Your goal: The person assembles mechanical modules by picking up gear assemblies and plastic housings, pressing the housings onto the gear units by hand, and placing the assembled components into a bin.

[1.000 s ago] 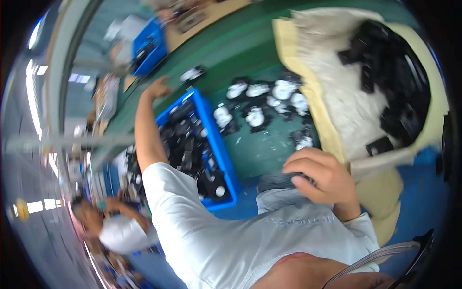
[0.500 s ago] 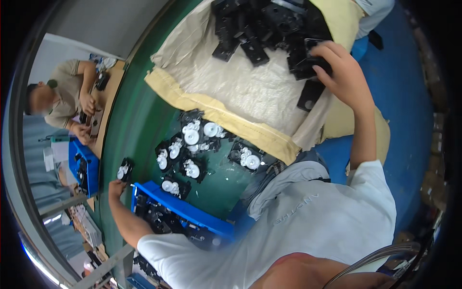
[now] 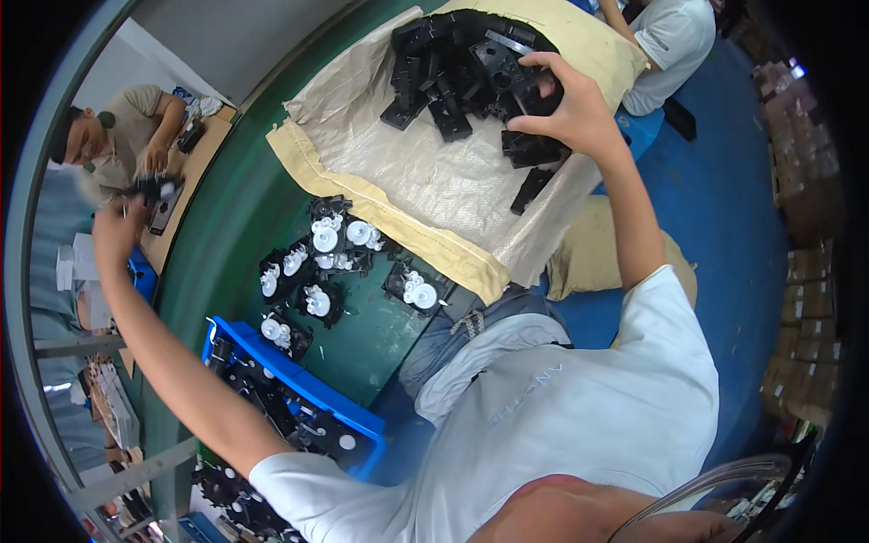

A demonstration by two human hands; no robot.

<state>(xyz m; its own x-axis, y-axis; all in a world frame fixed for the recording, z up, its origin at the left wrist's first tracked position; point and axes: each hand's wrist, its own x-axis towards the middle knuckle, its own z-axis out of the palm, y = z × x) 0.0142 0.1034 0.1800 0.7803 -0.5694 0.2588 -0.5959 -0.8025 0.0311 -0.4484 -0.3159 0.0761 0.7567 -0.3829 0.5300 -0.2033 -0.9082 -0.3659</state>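
Note:
My left hand is stretched to the far left and blurred. At its fingertips is a black gear assembly with a white gear, close to a co-worker's hand. My right hand reaches over the pile of black plastic housings on an open woven sack. Its thumb and fingers are spread apart around some of the black parts, with no firm grip visible. Several more assemblies with white gears lie on the green table between my arms.
A blue crate filled with black parts stands beside my left forearm. At the left, a co-worker sits at a wooden bench. Another person is at the top right. A stuffed yellow sack lies below my right arm.
My left hand has moved up and away to the left with the gear assembly, toward the co-worker. My right hand's fingers have spread wider over the pile. The view has shifted.

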